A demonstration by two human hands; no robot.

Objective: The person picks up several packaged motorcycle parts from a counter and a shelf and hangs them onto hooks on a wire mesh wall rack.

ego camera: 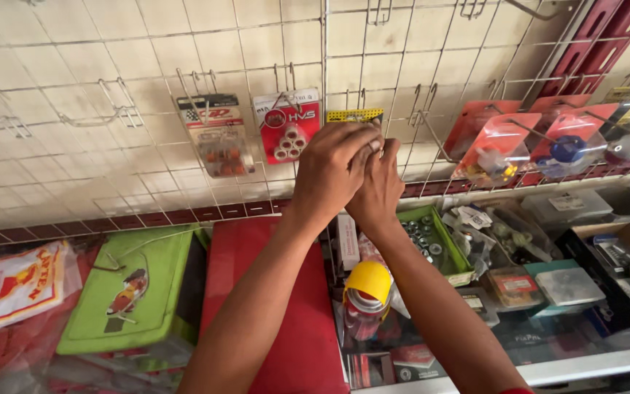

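Both my hands are raised to a white wire rack (147,102) on a tiled wall. My left hand (329,171) lies over my right hand (379,186), and both close on a packet with a yellow header card (351,115) that hangs from a wire hook. Most of that packet is hidden behind my hands. Left of it hang a red card of small white rollers (286,124) and a clear packet of orange rollers (220,138).
Red blister packs of parts (501,146) hang to the right. Below are a green tray of small metal parts (446,241), a yellow-capped can (367,292), a red box (293,321), a green box (136,292), several packaged parts and a glass counter edge (585,365).
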